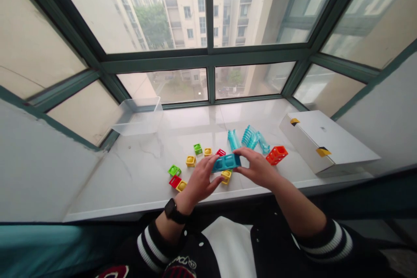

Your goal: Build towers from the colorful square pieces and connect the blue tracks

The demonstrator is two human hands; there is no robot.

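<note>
Black striped sleeves [325, 243] lead to a left hand [200, 178] and right hand [257, 167], fingers clasping a blue block [226, 162] from both ends at lower center, above a marble windowsill [130, 169] strewn with colored blocks [197, 149].

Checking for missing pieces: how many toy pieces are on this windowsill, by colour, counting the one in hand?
Yellow blocks: 4
Green blocks: 2
Red blocks: 2
Orange block: 1
Blue block, held by left hand and right hand: 1
Translucent blue ribbed pieces: 3
Total: 13
</note>
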